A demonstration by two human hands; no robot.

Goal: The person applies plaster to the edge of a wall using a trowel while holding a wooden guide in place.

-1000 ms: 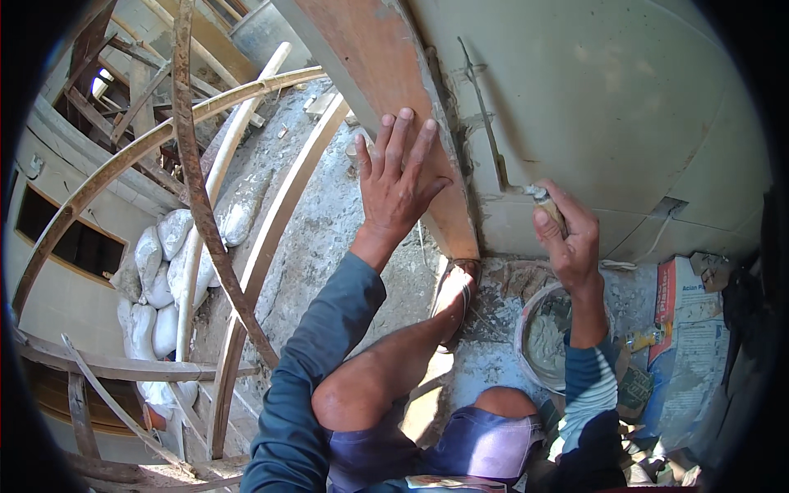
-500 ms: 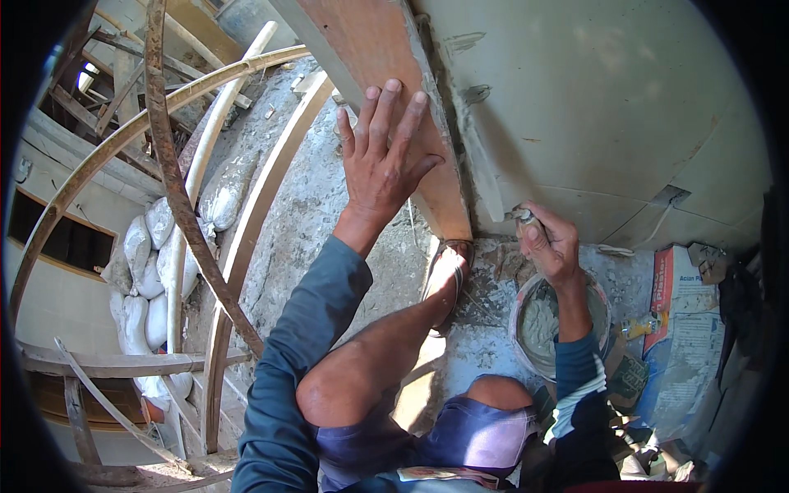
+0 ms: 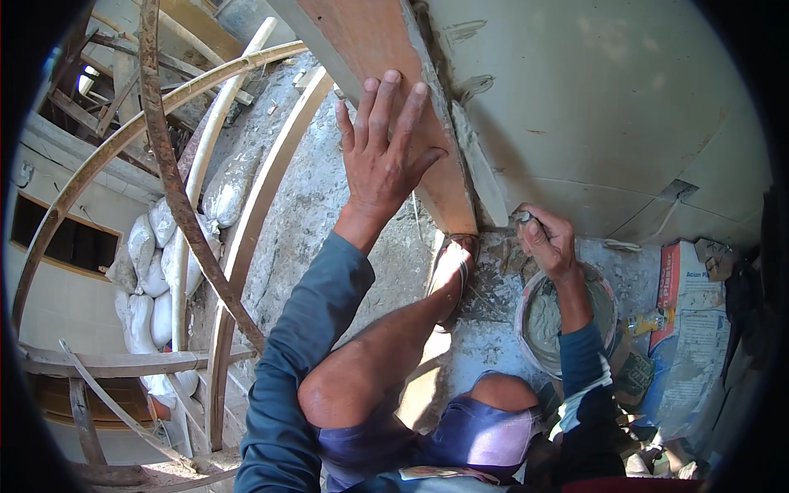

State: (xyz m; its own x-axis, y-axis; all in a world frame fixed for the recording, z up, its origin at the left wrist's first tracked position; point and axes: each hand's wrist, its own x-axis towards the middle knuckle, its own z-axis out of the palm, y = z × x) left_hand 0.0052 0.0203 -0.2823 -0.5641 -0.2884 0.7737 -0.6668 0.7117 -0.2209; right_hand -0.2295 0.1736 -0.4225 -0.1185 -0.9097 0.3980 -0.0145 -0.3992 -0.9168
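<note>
Trowel [image 3: 483, 174]: blade along the right edge of the wooden board [image 3: 362, 37]; likely light, stiff, best held by its handle. Right hand [image 3: 549, 245]: curled round that handle. Left hand [image 3: 378, 168]: fingers spread across the board.

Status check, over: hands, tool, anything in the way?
Left hand spread on plank. Right hand gripping trowel, blade alongside plank's edge. Bucket of grey mix below right forearm; nothing visibly blocking blade.

The person's left arm [image 3: 308, 308] reaches far, and the left hand [image 3: 378, 168] lies flat with fingers [image 3: 380, 119] spread. At the right, a little nearer, the right hand [image 3: 549, 245] is curled into a grip.
</note>
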